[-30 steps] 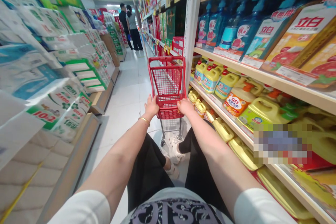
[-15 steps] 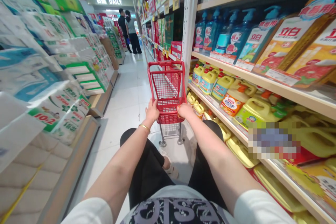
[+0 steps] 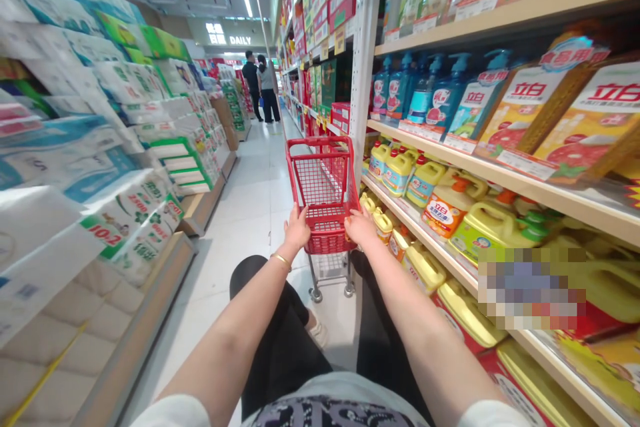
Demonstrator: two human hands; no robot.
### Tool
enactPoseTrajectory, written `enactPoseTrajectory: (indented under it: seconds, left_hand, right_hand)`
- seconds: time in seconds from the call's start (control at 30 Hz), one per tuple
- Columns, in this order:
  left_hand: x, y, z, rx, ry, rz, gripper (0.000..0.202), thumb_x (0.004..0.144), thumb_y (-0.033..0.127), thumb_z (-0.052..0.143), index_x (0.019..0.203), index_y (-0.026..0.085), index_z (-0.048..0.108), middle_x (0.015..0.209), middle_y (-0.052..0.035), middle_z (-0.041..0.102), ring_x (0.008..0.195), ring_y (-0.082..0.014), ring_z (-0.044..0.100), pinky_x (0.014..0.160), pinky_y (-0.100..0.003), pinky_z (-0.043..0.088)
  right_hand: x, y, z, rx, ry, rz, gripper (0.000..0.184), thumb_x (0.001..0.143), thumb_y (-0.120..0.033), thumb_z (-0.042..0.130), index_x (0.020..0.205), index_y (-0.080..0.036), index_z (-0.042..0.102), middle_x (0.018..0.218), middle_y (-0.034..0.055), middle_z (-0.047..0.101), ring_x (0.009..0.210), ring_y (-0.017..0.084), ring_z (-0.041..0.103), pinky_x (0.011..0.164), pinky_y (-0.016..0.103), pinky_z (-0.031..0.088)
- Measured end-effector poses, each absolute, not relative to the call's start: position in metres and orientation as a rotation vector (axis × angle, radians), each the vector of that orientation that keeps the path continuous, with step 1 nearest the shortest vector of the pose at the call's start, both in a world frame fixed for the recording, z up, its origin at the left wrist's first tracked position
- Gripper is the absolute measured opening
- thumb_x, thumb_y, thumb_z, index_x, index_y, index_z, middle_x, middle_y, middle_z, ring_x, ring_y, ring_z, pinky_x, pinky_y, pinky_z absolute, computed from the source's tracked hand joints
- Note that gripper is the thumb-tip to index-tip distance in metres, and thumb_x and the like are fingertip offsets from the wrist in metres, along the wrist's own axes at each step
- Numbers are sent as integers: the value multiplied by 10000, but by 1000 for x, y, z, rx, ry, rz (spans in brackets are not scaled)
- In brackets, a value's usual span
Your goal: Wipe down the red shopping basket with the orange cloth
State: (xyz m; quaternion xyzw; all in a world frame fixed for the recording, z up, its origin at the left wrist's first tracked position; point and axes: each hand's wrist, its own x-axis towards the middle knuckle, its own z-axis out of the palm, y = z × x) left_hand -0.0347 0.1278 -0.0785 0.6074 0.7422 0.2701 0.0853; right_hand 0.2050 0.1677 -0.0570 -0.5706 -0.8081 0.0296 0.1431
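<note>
A small red wire shopping basket on a wheeled frame, a trolley, stands in front of me in the aisle. My left hand is curled over the basket's near rim, with a gold bangle on that wrist. My right hand grips the same rim farther right, close to the shelf. Both hands hold the trolley. Nothing shows inside the basket. Its metal frame and small wheels stand on the floor just past my white shoes.
Shelves on the right hold yellow jugs, blue pump bottles and boxed detergent. Stacked packs of tissue line the left side. A tiled aisle runs ahead between them, with two people standing at its far end. One patch on the right is pixelated.
The trolley and both hands sit lower in the view, and the view has tilted upward. The two distant people look smaller. My grip on the rim is unchanged.
</note>
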Motion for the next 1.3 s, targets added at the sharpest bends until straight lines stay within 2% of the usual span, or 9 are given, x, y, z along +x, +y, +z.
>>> enactPoseTrajectory:
  seconds: [0.13, 0.2, 0.27, 0.4, 0.5, 0.77, 0.87, 1.13, 1.3]
  left_hand:
    - [-30, 111, -82, 1848, 2199, 835, 737, 954, 166, 465, 1673, 314, 408, 1831, -92, 162, 1680, -329, 213, 1305, -712, 238]
    - [-26, 101, -85, 1874, 2183, 858, 679, 992, 206, 444, 1664, 301, 428, 1826, -110, 181, 1678, -342, 215, 1304, -716, 234]
    - [-22, 91, -87, 1903, 2160, 885, 614, 1039, 282, 425, 1653, 281, 448, 1822, -125, 192, 1678, -341, 217, 1318, -684, 225]
    - [-11, 71, -90, 1957, 2105, 962, 590, 1096, 442, 368, 1647, 247, 454, 1817, -132, 216, 1692, -314, 166, 1357, -608, 156]
    - [-3, 54, -92, 1987, 2065, 1024, 593, 1103, 431, 339, 1653, 233, 442, 1814, -134, 228, 1695, -300, 152, 1366, -590, 140]
    - [15, 19, -100, 2033, 1994, 1099, 564, 1115, 435, 320, 1636, 282, 476, 1819, -105, 218, 1691, -281, 178, 1365, -600, 168]
    - [15, 11, -101, 2033, 1976, 1100, 557, 1124, 411, 299, 1626, 258, 486, 1826, -124, 176, 1693, -280, 168, 1362, -614, 170]
    - [17, 1, -107, 2076, 1901, 1210, 535, 1131, 348, 333, 1646, 263, 447, 1818, -138, 203, 1693, -305, 167, 1335, -683, 212]
    - [9, 1, -110, 2072, 1879, 1215, 537, 1133, 342, 324, 1653, 285, 441, 1824, -121, 182, 1690, -307, 178, 1337, -682, 206]
  right_hand:
    - [214, 150, -61, -1589, -2289, 85, 488, 1097, -323, 376, 1245, -193, 823, 1478, 110, 695, 1461, 271, 537, 1323, 408, 249]
    - [220, 139, -63, -1579, -2258, 76, 492, 1094, -326, 375, 1218, -196, 833, 1455, 109, 709, 1451, 277, 548, 1318, 402, 264]
    - [225, 126, -65, -1598, -2212, 65, 491, 1090, -339, 377, 1200, -208, 837, 1494, 102, 686, 1511, 317, 489, 1328, 478, 246]
    - [234, 102, -67, -1633, -2152, 41, 465, 1080, -349, 394, 1149, -228, 837, 1604, 72, 599, 1632, 374, 298, 1327, 679, 116]
    - [243, 84, -68, -1597, -2141, 31, 454, 1079, -347, 395, 1122, -236, 833, 1577, 75, 625, 1643, 347, 289, 1332, 684, 82]
    - [270, 42, -73, -1535, -2056, 91, 459, 1087, -361, 383, 1128, -240, 824, 1372, 115, 747, 1599, 318, 393, 1333, 543, 250]
    - [272, 32, -73, -1508, -2044, 117, 441, 1089, -349, 395, 1117, -247, 823, 1325, 117, 762, 1586, 316, 414, 1319, 537, 285]
    - [276, 24, -75, -1447, -2052, 68, 394, 1096, -319, 428, 1098, -179, 796, 1246, 131, 770, 1546, 388, 452, 1270, 617, 348]
    - [270, 28, -78, -1425, -2045, 37, 387, 1084, -317, 450, 1094, -154, 802, 1189, 138, 772, 1499, 381, 496, 1279, 555, 374]
